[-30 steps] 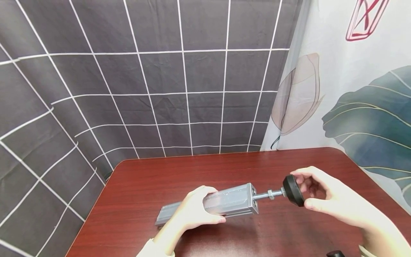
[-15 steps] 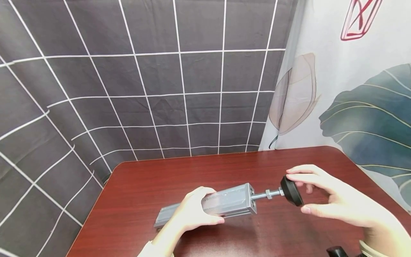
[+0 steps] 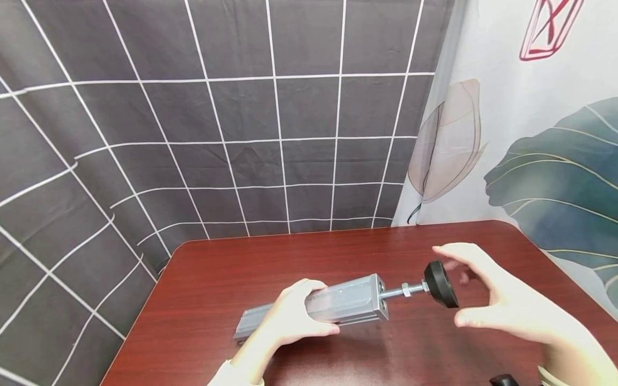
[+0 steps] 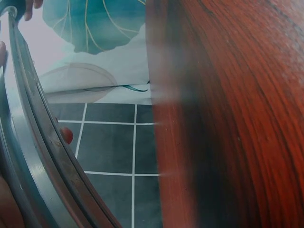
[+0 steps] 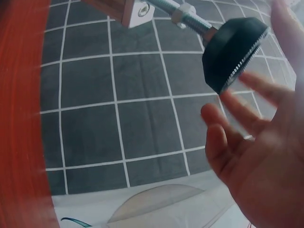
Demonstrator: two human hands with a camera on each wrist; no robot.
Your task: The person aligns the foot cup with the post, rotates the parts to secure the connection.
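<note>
My left hand [image 3: 296, 319] grips the grey metal body of a pneumatic cylinder [image 3: 348, 299], tilted over the table with its rod end up to the right. A threaded rod [image 3: 393, 293] with a nut comes out of that end and carries a black cup-shaped rubber foot [image 3: 440, 284]. Around the foot's wide face, my right hand [image 3: 507, 305] is held with thumb and fingers spread. In the right wrist view, fingers of the right hand [image 5: 268, 152] lie close to the ridged rim of the foot [image 5: 232, 52]. The cylinder's long side [image 4: 35, 123] runs down the left wrist view.
Below both hands is a reddish-brown wooden table [image 3: 289, 252]. A small black object [image 3: 503, 380] shows at the bottom edge, near the right sleeve. Behind the table hang a dark grid curtain [image 3: 241, 112] and a white leaf-patterned curtain [image 3: 507, 118].
The right hand's fingertips lay on the black foot half a second ago and have now spread off it. The left hand and the cylinder have stayed in place.
</note>
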